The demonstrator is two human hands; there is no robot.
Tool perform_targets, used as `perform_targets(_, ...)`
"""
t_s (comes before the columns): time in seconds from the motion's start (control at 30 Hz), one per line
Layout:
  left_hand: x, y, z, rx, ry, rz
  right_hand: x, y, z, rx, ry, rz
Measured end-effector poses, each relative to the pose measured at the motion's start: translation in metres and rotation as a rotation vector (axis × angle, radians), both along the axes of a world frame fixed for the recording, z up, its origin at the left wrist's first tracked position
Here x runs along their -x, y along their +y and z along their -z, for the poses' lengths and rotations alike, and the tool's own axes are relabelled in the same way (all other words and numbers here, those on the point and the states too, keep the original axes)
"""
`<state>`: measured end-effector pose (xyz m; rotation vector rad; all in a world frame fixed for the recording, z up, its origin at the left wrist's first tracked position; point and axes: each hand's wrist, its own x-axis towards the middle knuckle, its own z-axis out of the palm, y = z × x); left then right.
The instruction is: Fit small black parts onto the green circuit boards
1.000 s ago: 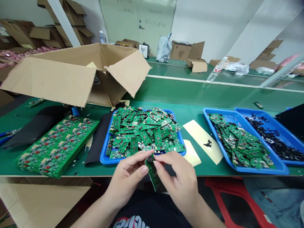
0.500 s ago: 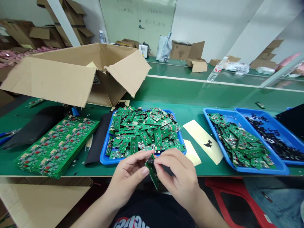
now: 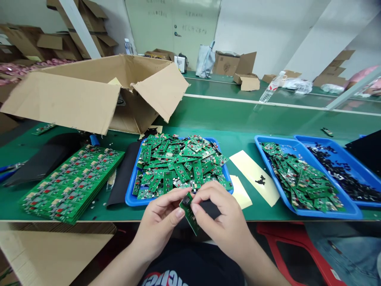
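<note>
Between my hands, just in front of the table's near edge, a small green circuit board (image 3: 189,219) is tilted on its long side. My left hand (image 3: 162,217) pinches its upper end between thumb and fingers, beside a black part on the board. My right hand (image 3: 222,214) is closed, its thumb and forefinger pressed against the board's face just below that black part; whether a small piece sits in those fingertips is hidden. Right behind the hands stands a blue tray (image 3: 130,197) heaped with similar loose circuit boards (image 3: 180,167).
Stacked board panels (image 3: 73,180) lie at left, near black sheets (image 3: 44,159) and a large open carton (image 3: 65,99). Yellowish backing paper (image 3: 248,167) with black bits lies right of the middle tray. Farther right are a blue tray of boards (image 3: 330,212) and one of black pieces (image 3: 348,174).
The board and my right fingers have shifted slightly left. My right forefinger has curled in more, and more of the black part at the board's upper end shows.
</note>
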<state>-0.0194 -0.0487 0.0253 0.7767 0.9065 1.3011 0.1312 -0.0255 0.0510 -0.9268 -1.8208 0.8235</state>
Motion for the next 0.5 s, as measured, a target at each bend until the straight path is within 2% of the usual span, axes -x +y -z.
perform_targets(0.23,0.002,-0.001,0.002,-0.067,0.026,0.055,0.006,-0.001,0.003,-0.071,0.002,0.075)
perform_targets(0.37,0.004,-0.002,0.0,-0.006,-0.002,0.08,0.002,-0.001,0.008,-0.02,-0.013,0.208)
perform_targets(0.43,0.004,-0.002,0.0,0.053,-0.061,0.115,-0.003,0.001,0.007,-0.04,-0.027,0.182)
perform_targets(0.5,0.003,-0.003,0.0,0.096,-0.125,0.161,-0.007,0.003,0.005,-0.102,-0.06,0.056)
